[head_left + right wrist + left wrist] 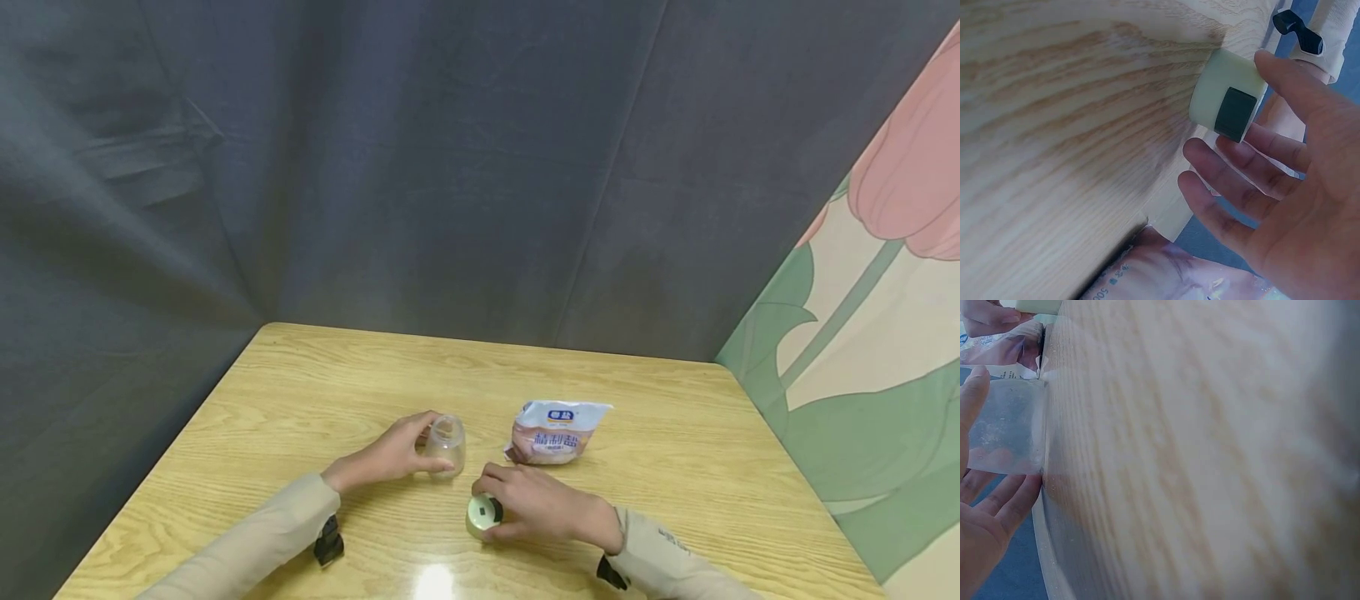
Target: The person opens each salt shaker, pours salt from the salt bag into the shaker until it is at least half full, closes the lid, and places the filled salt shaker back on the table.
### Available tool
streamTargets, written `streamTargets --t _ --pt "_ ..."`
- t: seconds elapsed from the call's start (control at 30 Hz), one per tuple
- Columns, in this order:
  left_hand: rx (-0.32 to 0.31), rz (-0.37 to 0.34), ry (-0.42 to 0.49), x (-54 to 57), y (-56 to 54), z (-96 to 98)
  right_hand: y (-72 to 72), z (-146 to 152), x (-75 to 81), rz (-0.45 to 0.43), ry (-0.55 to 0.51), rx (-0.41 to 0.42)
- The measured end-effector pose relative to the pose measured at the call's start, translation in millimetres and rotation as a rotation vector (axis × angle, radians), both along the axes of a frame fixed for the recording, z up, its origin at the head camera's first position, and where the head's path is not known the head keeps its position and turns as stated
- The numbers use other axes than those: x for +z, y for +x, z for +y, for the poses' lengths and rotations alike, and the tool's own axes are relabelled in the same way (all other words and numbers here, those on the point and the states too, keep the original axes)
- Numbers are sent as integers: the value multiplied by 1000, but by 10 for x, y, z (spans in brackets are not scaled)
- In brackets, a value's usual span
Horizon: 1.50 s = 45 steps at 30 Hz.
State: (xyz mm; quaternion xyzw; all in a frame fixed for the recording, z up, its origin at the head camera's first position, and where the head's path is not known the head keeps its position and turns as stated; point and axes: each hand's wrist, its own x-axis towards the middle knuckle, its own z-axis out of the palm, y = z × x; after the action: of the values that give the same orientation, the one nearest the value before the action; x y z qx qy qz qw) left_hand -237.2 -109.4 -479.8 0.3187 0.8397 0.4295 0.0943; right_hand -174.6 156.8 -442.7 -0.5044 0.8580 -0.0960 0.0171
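A small clear jar [448,446] stands on the table with its open mouth up. My left hand [390,452] holds it from the left, thumb on the near side; in the left wrist view the fingers curve along the wall of the jar [1007,428]. To its right, my right hand [536,500] grips a pale green round lid [478,518] low at the tabletop. The right wrist view shows a dark green tab on the side of this lid [1210,94], with the thumb on one edge and fingertips near the tab.
A white and pink salt bag [553,437] sits on the wooden table [360,367] behind my right hand. Dark cloth [450,167] hangs beyond the table's far edge. A wall with painted tulips [892,333] is at the right.
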Motion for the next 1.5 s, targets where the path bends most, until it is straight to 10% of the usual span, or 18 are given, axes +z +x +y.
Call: streamTargets --t 0.53,1.5 --pt "-9 8 2 0 -1 -8 -41 20 56 -109 -18 -18" --pt "-14 9 12 4 4 -6 -117 -28 112 184 -385 50"
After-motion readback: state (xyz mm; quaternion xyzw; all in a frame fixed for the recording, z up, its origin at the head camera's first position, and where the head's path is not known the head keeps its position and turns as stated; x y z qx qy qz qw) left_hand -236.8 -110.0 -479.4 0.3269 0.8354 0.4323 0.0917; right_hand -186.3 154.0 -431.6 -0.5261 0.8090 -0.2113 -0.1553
